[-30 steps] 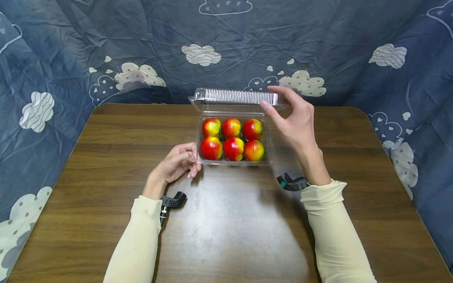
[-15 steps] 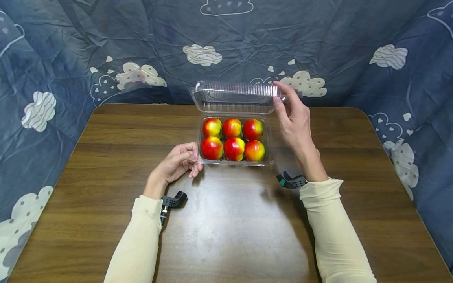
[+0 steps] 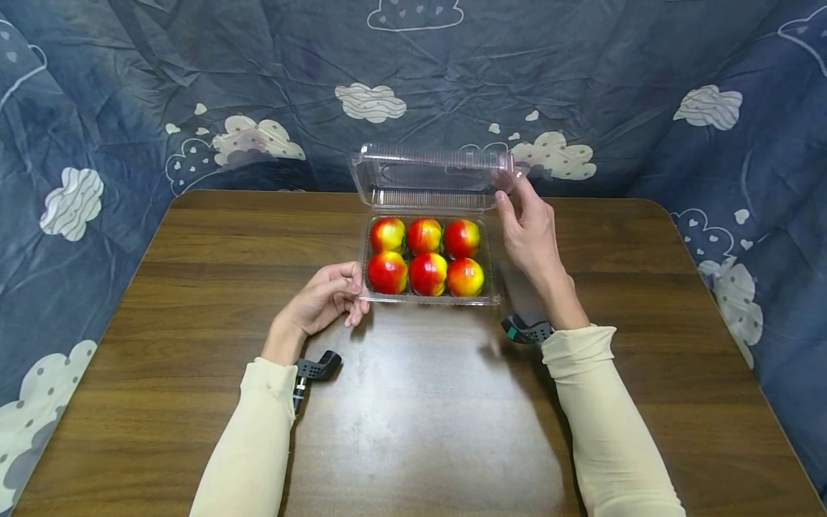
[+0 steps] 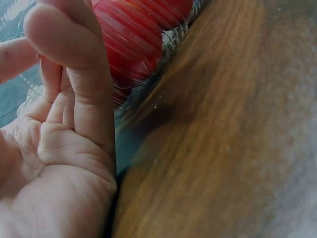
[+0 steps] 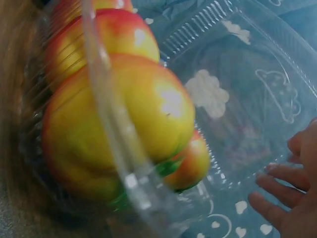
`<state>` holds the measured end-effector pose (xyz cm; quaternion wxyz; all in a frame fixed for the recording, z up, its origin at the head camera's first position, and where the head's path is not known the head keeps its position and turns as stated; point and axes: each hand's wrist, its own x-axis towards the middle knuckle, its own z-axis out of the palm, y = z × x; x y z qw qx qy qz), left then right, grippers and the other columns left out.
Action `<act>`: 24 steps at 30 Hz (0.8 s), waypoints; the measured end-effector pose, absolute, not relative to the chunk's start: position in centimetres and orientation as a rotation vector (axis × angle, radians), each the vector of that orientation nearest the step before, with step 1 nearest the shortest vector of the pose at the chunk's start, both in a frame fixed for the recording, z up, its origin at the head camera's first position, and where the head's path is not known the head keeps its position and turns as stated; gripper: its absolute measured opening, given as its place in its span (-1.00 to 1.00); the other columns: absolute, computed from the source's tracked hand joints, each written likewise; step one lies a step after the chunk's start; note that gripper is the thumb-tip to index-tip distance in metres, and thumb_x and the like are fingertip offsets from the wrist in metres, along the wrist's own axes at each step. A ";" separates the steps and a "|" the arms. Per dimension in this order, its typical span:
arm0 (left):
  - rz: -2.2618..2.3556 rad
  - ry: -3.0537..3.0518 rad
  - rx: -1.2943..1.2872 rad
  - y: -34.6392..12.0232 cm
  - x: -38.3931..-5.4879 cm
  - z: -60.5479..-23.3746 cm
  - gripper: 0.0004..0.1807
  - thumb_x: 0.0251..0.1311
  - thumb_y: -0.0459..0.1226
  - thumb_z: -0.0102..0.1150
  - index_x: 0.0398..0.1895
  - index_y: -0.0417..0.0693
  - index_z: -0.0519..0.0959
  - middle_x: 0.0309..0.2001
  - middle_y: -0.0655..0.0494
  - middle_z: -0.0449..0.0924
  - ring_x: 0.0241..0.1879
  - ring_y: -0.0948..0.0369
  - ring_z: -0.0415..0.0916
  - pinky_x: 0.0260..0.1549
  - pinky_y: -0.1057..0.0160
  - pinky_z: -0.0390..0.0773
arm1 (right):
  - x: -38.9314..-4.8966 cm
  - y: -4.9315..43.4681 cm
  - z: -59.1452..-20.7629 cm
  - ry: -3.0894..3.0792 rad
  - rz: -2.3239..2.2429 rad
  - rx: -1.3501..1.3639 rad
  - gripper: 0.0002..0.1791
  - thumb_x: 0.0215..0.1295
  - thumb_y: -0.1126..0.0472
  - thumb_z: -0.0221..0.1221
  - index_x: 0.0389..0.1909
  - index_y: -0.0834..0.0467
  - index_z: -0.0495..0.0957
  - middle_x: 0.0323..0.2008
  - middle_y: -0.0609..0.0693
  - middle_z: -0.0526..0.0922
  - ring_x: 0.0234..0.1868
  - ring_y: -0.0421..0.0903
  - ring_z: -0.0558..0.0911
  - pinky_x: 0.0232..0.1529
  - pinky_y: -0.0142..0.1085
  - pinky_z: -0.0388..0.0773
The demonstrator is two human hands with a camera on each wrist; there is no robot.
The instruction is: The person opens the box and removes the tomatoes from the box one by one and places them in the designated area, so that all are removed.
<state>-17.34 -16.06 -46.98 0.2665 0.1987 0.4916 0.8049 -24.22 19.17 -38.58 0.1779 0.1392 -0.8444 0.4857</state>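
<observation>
In the head view, a clear plastic clamshell box (image 3: 429,300) sits near the table's back, its lid (image 3: 433,172) raised at the back hinge. Several shiny red-and-yellow peaches (image 3: 428,273) lie in two rows in its base. My left hand (image 3: 323,298) pinches the box's front left corner between thumb and fingers; red fruit shows behind that hand in the left wrist view. My right hand (image 3: 533,233) is at the lid's right end, fingers fairly straight and partly seen through the plastic. In the right wrist view, its fingers (image 5: 280,191) are spread beside the lid.
The brown wooden table (image 3: 413,431) extends around the box on all sides. Close behind it hangs a blue cloth (image 3: 258,64) with a cloud print. A black wrist camera (image 3: 319,365) juts inward from the left sleeve, another camera (image 3: 526,330) from the right.
The lid has swung back further and stands more upright. My right hand has gone from holding the lid's front to lying at its right end. The left hand has stayed at the corner.
</observation>
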 end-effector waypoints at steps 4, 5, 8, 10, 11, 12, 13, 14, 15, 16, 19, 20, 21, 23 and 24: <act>2.171 1.322 0.535 -16.0 -17.3 -46.9 -0.81 0.37 -0.52 -0.20 -0.38 -0.21 0.39 -0.46 -0.03 0.73 -0.63 0.19 0.60 -0.64 0.32 0.63 | -24.5 19.2 -39.4 -2.341 1.443 0.424 -0.48 0.62 0.26 0.10 0.53 0.09 0.39 0.41 0.06 0.57 0.44 -0.04 0.54 0.51 -0.09 0.43; 2.172 1.321 0.534 -16.0 -17.3 -46.9 -0.81 0.37 -0.52 -0.20 -0.38 -0.21 0.39 -0.46 -0.03 0.72 -0.63 0.19 0.60 -0.64 0.32 0.63 | -24.6 19.2 -39.5 -2.339 1.446 0.422 -0.47 0.61 0.26 0.11 0.53 0.10 0.38 0.42 0.05 0.56 0.45 -0.05 0.54 0.50 -0.10 0.44; 2.174 1.322 0.533 -16.0 -17.3 -46.8 -0.80 0.37 -0.52 -0.21 -0.37 -0.20 0.40 -0.46 -0.03 0.73 -0.63 0.18 0.61 -0.63 0.32 0.63 | -24.6 19.0 -39.8 -2.340 1.455 0.403 -0.45 0.59 0.27 0.13 0.54 0.12 0.36 0.43 0.06 0.55 0.45 -0.05 0.54 0.49 -0.09 0.46; 2.175 1.324 0.536 -16.0 -17.2 -46.8 -0.79 0.37 -0.52 -0.22 -0.37 -0.20 0.39 -0.46 -0.03 0.73 -0.62 0.18 0.61 -0.63 0.32 0.64 | -24.5 18.7 -39.8 -2.347 1.467 0.390 -0.44 0.58 0.30 0.14 0.53 0.16 0.35 0.44 0.09 0.54 0.46 -0.02 0.53 0.49 -0.06 0.45; 2.176 1.325 0.538 -16.0 -17.2 -46.8 -0.79 0.37 -0.53 -0.23 -0.37 -0.20 0.39 -0.46 -0.03 0.73 -0.62 0.19 0.61 -0.63 0.32 0.64 | -24.4 18.5 -39.6 -2.345 1.480 0.386 -0.44 0.57 0.32 0.15 0.53 0.18 0.34 0.44 0.12 0.53 0.46 0.00 0.52 0.50 -0.04 0.44; 2.176 1.325 0.540 -16.0 -17.2 -46.8 -0.79 0.38 -0.53 -0.24 -0.37 -0.20 0.39 -0.46 -0.03 0.73 -0.62 0.19 0.61 -0.63 0.32 0.64 | -24.2 18.3 -39.5 -2.341 1.496 0.384 -0.44 0.55 0.35 0.15 0.52 0.22 0.33 0.44 0.16 0.52 0.47 0.03 0.51 0.50 -0.02 0.43; 2.177 1.324 0.541 -16.0 -17.2 -46.8 -0.78 0.38 -0.53 -0.25 -0.37 -0.20 0.39 -0.46 -0.03 0.73 -0.62 0.18 0.61 -0.63 0.32 0.64 | -23.9 18.2 -39.3 -2.341 1.504 0.382 -0.43 0.55 0.37 0.15 0.51 0.25 0.32 0.45 0.19 0.51 0.48 0.05 0.50 0.51 0.01 0.42; 2.177 1.322 0.541 -16.0 -17.2 -46.8 -0.78 0.38 -0.53 -0.26 -0.37 -0.21 0.39 -0.46 -0.03 0.73 -0.62 0.18 0.61 -0.63 0.32 0.64 | -23.7 18.0 -39.1 -2.336 1.516 0.384 -0.43 0.54 0.39 0.15 0.50 0.27 0.31 0.45 0.22 0.49 0.48 0.08 0.49 0.52 0.03 0.40; 2.177 1.322 0.543 -16.0 -17.2 -46.8 -0.78 0.38 -0.54 -0.26 -0.37 -0.21 0.38 -0.46 -0.03 0.73 -0.61 0.18 0.62 -0.63 0.32 0.64 | -23.5 17.9 -38.9 -2.329 1.532 0.385 -0.44 0.53 0.41 0.14 0.50 0.30 0.30 0.45 0.25 0.48 0.49 0.11 0.48 0.52 0.04 0.38; 2.177 1.321 0.542 -16.0 -17.2 -46.8 -0.78 0.38 -0.54 -0.26 -0.38 -0.21 0.38 -0.46 -0.03 0.73 -0.61 0.18 0.62 -0.63 0.32 0.64 | -23.2 17.8 -38.7 -2.328 1.542 0.381 -0.43 0.53 0.41 0.13 0.50 0.29 0.30 0.46 0.25 0.46 0.50 0.12 0.47 0.53 0.04 0.37; 2.176 1.319 0.540 -16.0 -17.2 -46.8 -0.78 0.38 -0.53 -0.26 -0.38 -0.21 0.39 -0.45 -0.03 0.73 -0.61 0.18 0.62 -0.63 0.32 0.64 | -22.8 17.6 -38.6 -2.314 1.568 0.385 -0.40 0.51 0.42 0.14 0.51 0.26 0.28 0.49 0.26 0.43 0.52 0.14 0.44 0.54 0.03 0.34; 2.175 1.320 0.539 -16.0 -17.2 -46.8 -0.78 0.38 -0.53 -0.25 -0.38 -0.21 0.39 -0.45 -0.03 0.73 -0.61 0.18 0.62 -0.63 0.32 0.64 | -22.8 17.5 -38.6 -2.304 1.573 0.393 -0.38 0.50 0.43 0.15 0.52 0.26 0.26 0.49 0.26 0.43 0.52 0.15 0.44 0.53 0.05 0.35; 2.174 1.321 0.538 -16.0 -17.2 -46.8 -0.78 0.37 -0.53 -0.25 -0.38 -0.21 0.39 -0.45 -0.03 0.73 -0.61 0.18 0.62 -0.63 0.32 0.64 | -22.8 17.5 -38.7 -2.298 1.572 0.400 -0.36 0.49 0.44 0.16 0.53 0.26 0.25 0.49 0.27 0.42 0.52 0.16 0.44 0.52 0.07 0.36; 2.172 1.322 0.535 -16.0 -17.2 -46.8 -0.79 0.37 -0.53 -0.24 -0.38 -0.21 0.39 -0.45 -0.03 0.74 -0.61 0.18 0.62 -0.63 0.32 0.64 | -22.8 17.5 -38.9 -2.278 1.568 0.424 -0.31 0.45 0.48 0.19 0.55 0.28 0.23 0.48 0.29 0.43 0.51 0.18 0.44 0.49 0.14 0.38; 2.171 1.324 0.534 -16.0 -17.2 -46.8 -0.79 0.37 -0.53 -0.23 -0.37 -0.21 0.39 -0.45 -0.03 0.74 -0.61 0.18 0.62 -0.63 0.32 0.64 | -22.8 17.5 -39.0 -2.265 1.563 0.437 -0.29 0.43 0.50 0.20 0.55 0.30 0.21 0.48 0.31 0.43 0.50 0.20 0.45 0.47 0.19 0.40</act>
